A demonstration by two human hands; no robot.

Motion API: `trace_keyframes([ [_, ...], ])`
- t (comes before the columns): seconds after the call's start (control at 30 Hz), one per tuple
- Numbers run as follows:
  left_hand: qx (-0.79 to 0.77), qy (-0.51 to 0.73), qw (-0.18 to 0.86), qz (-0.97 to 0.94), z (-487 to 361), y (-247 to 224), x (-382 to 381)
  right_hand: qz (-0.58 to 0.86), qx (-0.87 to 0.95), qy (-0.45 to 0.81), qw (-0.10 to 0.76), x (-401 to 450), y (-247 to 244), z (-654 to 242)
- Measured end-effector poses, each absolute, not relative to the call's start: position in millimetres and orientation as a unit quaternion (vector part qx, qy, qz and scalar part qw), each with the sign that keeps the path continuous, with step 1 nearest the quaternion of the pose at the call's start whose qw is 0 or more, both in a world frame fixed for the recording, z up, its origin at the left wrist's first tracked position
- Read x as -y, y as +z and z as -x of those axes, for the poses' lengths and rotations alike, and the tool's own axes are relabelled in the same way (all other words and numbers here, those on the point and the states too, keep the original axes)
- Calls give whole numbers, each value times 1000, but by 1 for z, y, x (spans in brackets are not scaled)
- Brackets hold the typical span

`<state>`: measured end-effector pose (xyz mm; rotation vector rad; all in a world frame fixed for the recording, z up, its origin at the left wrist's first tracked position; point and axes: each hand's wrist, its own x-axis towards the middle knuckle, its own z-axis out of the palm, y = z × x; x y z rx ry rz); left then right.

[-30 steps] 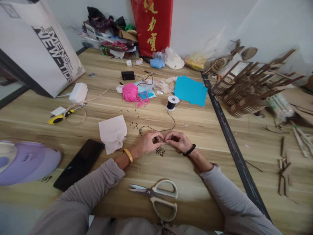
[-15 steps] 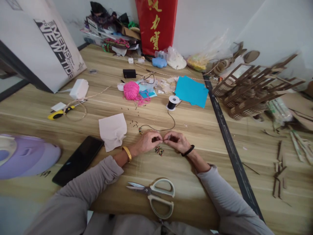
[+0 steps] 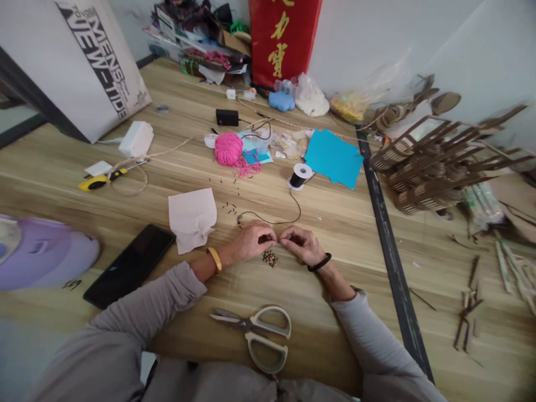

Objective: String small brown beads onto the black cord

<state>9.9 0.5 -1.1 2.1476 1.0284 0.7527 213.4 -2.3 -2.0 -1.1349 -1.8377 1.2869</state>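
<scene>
My left hand [image 3: 254,241] and my right hand [image 3: 302,244] meet fingertip to fingertip above the wood-grain table, each closed in a pinch. A thin black cord [image 3: 300,209] curves from a white spool [image 3: 300,176] to a few small coloured beads [image 3: 239,220] beside my left hand, where it passes out of sight. My left fingers appear to grip its end. Whatever my right fingertips pinch is too small to make out. Just below the hands lies a little heap of multicoloured beads [image 3: 270,258]. Scissors with pale handles [image 3: 270,322] rest nearer my body, blades pointing left.
Left of my hands are a pinkish cloth [image 3: 192,218], a black phone [image 3: 130,266] and a yellow cutter [image 3: 95,182]. Farther back sit pink yarn [image 3: 228,149] and blue sheets [image 3: 333,158]. Brown slatted pieces [image 3: 422,167] stand at right, beyond a black strip [image 3: 387,251].
The view has shifted slightly. Both hands keep their pinches, and a small gap shows between the fingertips, which were nearly touching before.
</scene>
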Motion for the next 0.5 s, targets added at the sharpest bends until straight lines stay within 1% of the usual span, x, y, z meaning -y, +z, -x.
trace_keyframes([
  [0.23,-378,291,299,-826,-10,-1,-1,425,697,485,314,3,-3,-214],
  [0.5,-387,282,313,-820,-10,1,-1,421,696,490,313,3,-2,-214],
])
